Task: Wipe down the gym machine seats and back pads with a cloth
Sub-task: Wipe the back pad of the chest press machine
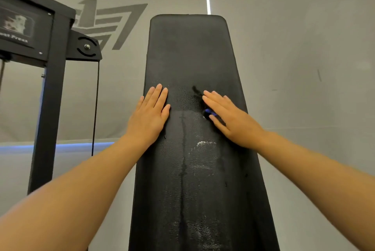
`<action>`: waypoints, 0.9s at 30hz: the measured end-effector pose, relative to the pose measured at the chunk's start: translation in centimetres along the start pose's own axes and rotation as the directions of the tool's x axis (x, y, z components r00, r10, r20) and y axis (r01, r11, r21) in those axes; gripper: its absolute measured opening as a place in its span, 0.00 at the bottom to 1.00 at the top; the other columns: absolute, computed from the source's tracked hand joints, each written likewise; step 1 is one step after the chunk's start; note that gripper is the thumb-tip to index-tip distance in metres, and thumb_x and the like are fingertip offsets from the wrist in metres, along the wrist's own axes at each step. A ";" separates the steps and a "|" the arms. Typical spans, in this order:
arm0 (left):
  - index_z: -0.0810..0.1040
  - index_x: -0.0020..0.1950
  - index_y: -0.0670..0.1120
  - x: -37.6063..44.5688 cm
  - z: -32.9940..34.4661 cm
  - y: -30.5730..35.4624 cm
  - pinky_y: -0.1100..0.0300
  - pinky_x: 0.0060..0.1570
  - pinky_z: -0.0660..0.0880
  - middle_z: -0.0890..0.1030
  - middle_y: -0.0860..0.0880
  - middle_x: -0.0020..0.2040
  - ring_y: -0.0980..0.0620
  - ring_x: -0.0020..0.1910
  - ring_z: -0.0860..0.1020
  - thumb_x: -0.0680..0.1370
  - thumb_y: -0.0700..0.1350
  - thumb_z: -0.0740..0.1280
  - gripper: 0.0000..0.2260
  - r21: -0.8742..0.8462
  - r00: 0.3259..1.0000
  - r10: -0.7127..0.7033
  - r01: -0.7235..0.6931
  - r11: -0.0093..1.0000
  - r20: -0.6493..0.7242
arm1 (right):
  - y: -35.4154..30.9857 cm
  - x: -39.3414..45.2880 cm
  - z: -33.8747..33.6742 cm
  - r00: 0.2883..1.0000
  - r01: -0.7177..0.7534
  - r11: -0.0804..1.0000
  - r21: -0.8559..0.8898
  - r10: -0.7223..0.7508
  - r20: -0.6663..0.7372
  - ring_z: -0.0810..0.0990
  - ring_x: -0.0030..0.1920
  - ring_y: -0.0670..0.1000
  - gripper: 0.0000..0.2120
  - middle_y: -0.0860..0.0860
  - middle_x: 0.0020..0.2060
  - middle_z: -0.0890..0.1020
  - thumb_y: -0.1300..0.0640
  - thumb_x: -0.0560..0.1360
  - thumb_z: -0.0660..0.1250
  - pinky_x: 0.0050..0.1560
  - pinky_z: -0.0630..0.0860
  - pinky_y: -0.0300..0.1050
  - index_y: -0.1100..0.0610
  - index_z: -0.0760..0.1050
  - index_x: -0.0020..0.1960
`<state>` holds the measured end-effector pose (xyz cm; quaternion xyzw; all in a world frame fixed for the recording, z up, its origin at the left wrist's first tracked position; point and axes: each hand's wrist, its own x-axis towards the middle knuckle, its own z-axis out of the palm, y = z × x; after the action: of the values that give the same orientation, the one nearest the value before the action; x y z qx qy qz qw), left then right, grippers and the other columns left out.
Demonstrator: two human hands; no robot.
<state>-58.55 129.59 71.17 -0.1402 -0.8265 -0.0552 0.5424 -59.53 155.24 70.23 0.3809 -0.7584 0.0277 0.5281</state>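
My 2 hands lie on the wet black back pad [194,51]: left hand [149,114] flat, fingers straight; right hand [233,116] presses a dark cloth [209,111]. Beyond, the machine frame [50,88] label reads "…Press".

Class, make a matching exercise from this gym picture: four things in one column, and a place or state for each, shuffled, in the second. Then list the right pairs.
Column one:
1. left hand
2. right hand
3. back pad
4. machine frame

Column two:
A. black upright post at the left of the view
B. flat on the pad, nothing under it
C. black, with wet streaks and droplets down its middle
D. pressing a dark cloth with a blue edge against the pad

Pairs: 1-B, 2-D, 3-C, 4-A
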 end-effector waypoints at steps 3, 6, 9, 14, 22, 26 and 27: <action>0.50 0.80 0.46 0.2 -0.2 -0.8 0.55 0.77 0.44 0.48 0.50 0.81 0.52 0.79 0.45 0.85 0.52 0.51 0.25 -0.039 0.998 0.068 -0.068 0.997 0.005 | 0.6 -1.0 -1.0 0.999 -0.037 0.999 -0.033 0.037 0.016 0.47 0.78 0.44 0.29 0.47 0.79 0.48 0.51 0.83 0.55 0.76 0.40 0.42 0.56 0.48 0.80; 0.48 0.81 0.46 -0.6 -0.9 -2.5 0.61 0.76 0.43 0.46 0.52 0.80 0.56 0.79 0.44 0.82 0.60 0.49 0.31 -0.064 0.990 0.138 -0.135 0.989 0.039 | -0.2 -1.4 -0.7 0.998 -0.067 0.997 -0.027 0.067 0.001 0.48 0.78 0.46 0.28 0.49 0.79 0.51 0.52 0.83 0.56 0.77 0.40 0.44 0.56 0.50 0.79; 0.42 0.80 0.51 -2.1 -1.7 -4.3 0.66 0.72 0.40 0.38 0.60 0.78 0.64 0.76 0.37 0.76 0.70 0.48 0.39 -0.104 0.973 0.192 -0.179 0.978 0.130 | -1.0 -0.8 0.1 1.000 -0.018 1.000 -0.007 0.018 0.003 0.52 0.77 0.47 0.26 0.49 0.77 0.58 0.51 0.82 0.55 0.77 0.46 0.45 0.57 0.57 0.78; 0.38 0.79 0.54 -2.7 -2.3 -5.5 0.68 0.72 0.39 0.35 0.63 0.77 0.68 0.74 0.34 0.73 0.73 0.54 0.44 -0.155 0.945 0.241 -0.210 0.965 0.220 | -3.7 3.9 1.3 0.988 0.142 0.989 -0.044 -0.139 0.065 0.52 0.77 0.49 0.26 0.52 0.78 0.57 0.53 0.83 0.57 0.74 0.40 0.34 0.60 0.56 0.78; 0.41 0.80 0.55 -3.1 -3.0 -5.6 0.66 0.72 0.41 0.37 0.65 0.78 0.68 0.74 0.36 0.67 0.77 0.56 0.50 -0.172 0.945 0.227 -0.190 0.967 0.233 | -1.8 2.3 0.6 0.990 0.117 0.991 -0.058 -0.111 0.087 0.55 0.77 0.51 0.25 0.53 0.76 0.63 0.55 0.82 0.59 0.74 0.40 0.34 0.59 0.60 0.77; 0.39 0.80 0.54 -3.1 -4.0 -5.9 0.63 0.74 0.40 0.36 0.63 0.78 0.65 0.76 0.37 0.67 0.76 0.61 0.52 -0.130 0.930 0.207 -0.175 0.976 0.305 | -2.1 0.9 0.6 0.999 0.045 0.993 -0.105 -0.043 0.022 0.55 0.77 0.54 0.24 0.52 0.76 0.61 0.53 0.82 0.56 0.75 0.42 0.39 0.59 0.61 0.77; 0.38 0.80 0.54 -3.0 -4.1 -5.8 0.64 0.74 0.39 0.35 0.63 0.77 0.65 0.75 0.36 0.67 0.75 0.61 0.53 -0.117 0.926 0.204 -0.176 0.977 0.318 | -2.7 1.1 0.9 0.999 0.033 0.993 -0.111 -0.034 -0.002 0.56 0.77 0.54 0.24 0.53 0.76 0.61 0.53 0.82 0.55 0.75 0.43 0.41 0.60 0.61 0.77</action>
<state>-55.52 122.50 70.42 -0.2503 -0.8846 -0.0140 0.3934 -58.74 152.30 69.76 0.3638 -0.7513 -0.0226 0.5501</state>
